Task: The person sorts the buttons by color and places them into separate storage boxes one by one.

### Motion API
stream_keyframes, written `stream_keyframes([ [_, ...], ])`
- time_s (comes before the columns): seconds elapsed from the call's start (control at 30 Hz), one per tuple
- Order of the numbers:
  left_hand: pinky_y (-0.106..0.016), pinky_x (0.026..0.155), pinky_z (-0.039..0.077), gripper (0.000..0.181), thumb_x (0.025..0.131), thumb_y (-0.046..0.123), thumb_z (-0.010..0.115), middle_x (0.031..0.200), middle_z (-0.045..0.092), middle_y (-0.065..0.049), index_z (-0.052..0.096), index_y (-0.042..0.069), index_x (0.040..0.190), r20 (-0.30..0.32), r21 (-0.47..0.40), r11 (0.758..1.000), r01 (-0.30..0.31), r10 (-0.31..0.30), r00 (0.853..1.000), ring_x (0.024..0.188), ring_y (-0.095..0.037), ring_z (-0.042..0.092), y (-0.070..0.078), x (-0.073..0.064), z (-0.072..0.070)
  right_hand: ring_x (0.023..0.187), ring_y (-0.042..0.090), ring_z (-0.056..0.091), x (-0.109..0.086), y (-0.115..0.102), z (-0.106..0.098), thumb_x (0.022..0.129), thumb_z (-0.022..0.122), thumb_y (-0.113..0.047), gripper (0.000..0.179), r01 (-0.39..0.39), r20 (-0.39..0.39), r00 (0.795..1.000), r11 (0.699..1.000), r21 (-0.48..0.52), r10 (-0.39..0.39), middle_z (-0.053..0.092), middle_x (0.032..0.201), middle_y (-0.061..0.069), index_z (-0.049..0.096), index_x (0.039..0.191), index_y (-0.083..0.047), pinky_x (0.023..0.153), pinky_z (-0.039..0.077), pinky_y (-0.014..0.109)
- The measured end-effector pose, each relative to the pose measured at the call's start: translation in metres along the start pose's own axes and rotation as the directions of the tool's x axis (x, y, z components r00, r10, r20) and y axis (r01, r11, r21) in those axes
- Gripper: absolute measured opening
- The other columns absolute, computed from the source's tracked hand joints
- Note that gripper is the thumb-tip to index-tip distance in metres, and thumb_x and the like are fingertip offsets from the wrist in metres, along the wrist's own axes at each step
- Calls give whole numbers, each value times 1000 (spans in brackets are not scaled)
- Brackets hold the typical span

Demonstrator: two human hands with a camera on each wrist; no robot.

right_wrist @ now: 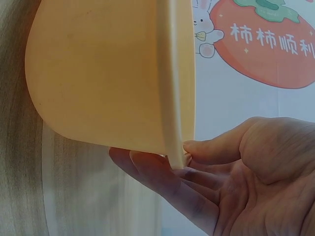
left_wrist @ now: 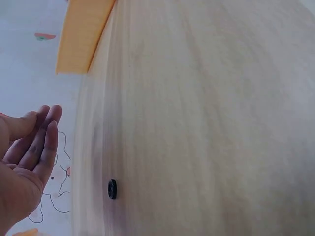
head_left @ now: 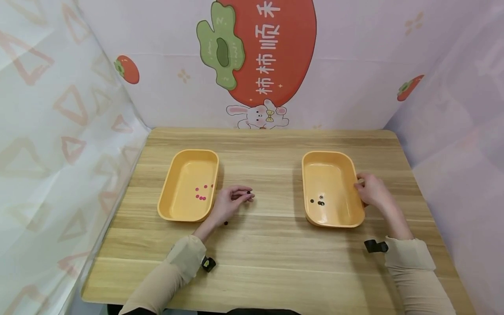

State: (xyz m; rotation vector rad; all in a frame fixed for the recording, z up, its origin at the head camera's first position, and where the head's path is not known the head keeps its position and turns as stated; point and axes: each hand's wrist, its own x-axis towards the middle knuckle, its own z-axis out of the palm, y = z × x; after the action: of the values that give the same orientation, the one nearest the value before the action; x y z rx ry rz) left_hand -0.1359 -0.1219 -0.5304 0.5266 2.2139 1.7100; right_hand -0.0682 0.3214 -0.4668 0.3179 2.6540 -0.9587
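My left hand (head_left: 228,203) pinches a small black button (head_left: 249,192) between thumb and fingertips, above the table just right of the left yellow bin. In the left wrist view that button is hidden behind the fingers of the left hand (left_wrist: 29,152). Another black button (left_wrist: 112,189) lies on the wood, near the left wrist in the head view. My right hand (head_left: 372,190) grips the right rim of the right yellow bin (head_left: 346,175), thumb on the rim and fingers under it. Inside this bin are several dark buttons (head_left: 321,203).
The left yellow bin (head_left: 167,205) has several pink buttons (head_left: 197,189) in it. Both bins stand on a light wooden table (head_left: 260,253). Behind the table hangs a printed cloth (head_left: 173,35), with cloth at both sides too.
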Motion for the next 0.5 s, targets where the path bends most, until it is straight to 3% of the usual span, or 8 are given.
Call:
stream_keyframes([
  [0.1, -40, 92, 68, 27, 105, -1, 70, 114, 82, -28, 71, -14, 128, -19, -75, 997, 23, -24, 1000, 102, -35, 84, 3, 5, 1, 73, 30, 80, 0, -1, 0, 112, 46, -4, 48, 0, 0, 1000, 1000, 0, 0, 62, 131, 51, 40, 151, 23, 62, 67, 42],
  [0.27, -35, 92, 67, 28, 104, 0, 71, 114, 81, -29, 70, -16, 128, -60, -122, 992, -5, -2, 998, 102, -32, 85, 8, 14, 6, 77, 33, 80, 0, -1, 0, 112, 47, -4, 50, -4, 1, 1000, 1000, -1, 4, 61, 133, 52, 38, 153, 23, 63, 67, 43],
  [0.5, -54, 94, 65, 27, 102, -3, 72, 115, 80, -32, 69, -18, 125, -21, -146, 987, -74, 72, 997, 102, -41, 83, 22, 31, 25, 77, 32, 80, -1, -2, -1, 112, 46, -4, 49, -15, 5, 1000, 1000, 13, 15, 60, 133, 52, 38, 152, 23, 63, 67, 43],
])
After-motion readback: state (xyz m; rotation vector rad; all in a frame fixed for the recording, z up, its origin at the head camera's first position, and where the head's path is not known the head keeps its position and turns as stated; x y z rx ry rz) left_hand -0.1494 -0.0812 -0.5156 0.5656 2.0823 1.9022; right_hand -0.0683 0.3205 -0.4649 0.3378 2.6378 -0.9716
